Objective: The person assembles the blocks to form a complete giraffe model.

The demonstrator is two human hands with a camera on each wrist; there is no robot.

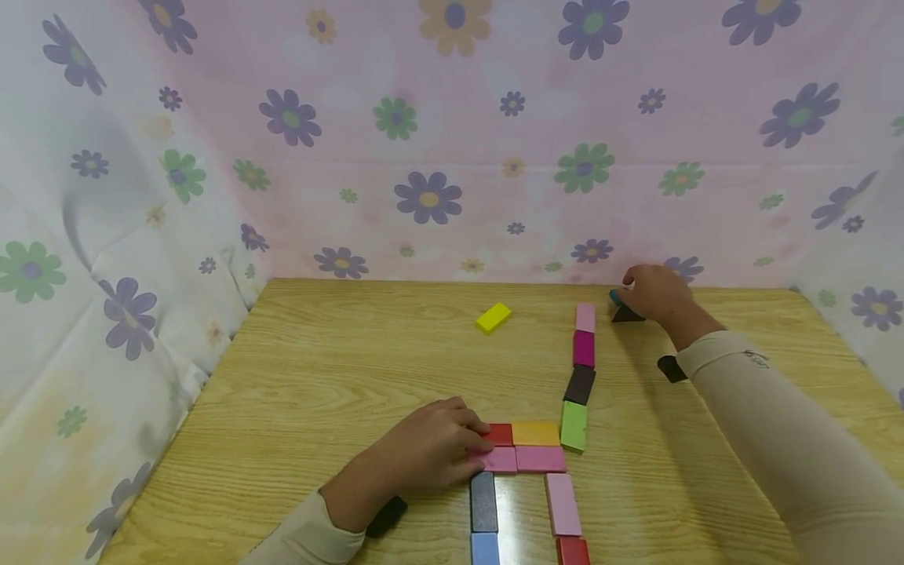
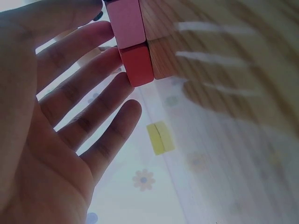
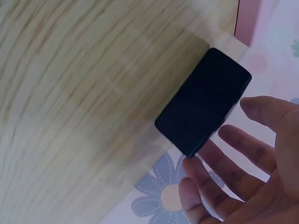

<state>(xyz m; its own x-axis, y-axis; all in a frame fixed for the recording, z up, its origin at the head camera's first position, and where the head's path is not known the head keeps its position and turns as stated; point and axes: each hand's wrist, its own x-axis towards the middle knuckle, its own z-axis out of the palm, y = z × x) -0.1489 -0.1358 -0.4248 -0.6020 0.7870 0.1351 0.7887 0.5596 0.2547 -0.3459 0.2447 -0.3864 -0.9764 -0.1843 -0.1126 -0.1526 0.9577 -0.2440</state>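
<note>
My left hand [image 1: 434, 443] rests beside the laid-out row, its loosely extended fingertips at the left ends of a red block [image 1: 500, 435] and a pink block [image 1: 501, 461]. In the left wrist view the fingers are spread, with tips against these ends. Far off at the back right, my right hand [image 1: 657, 294] is at a teal block [image 1: 614, 297] near the table's back edge. This block [image 3: 203, 102] looks dark in the right wrist view; the relaxed fingers and thumb are right at its edge, not curled round it.
An orange block [image 1: 535, 434] and another pink block [image 1: 541, 459] continue the rows. A column ends in a lime green block [image 1: 574, 426]. Grey [image 1: 483, 502] and light pink [image 1: 563, 504] blocks run toward me. A yellow block [image 1: 493, 318] lies alone; black pieces lie near both sleeves. Floral cloth borders the table.
</note>
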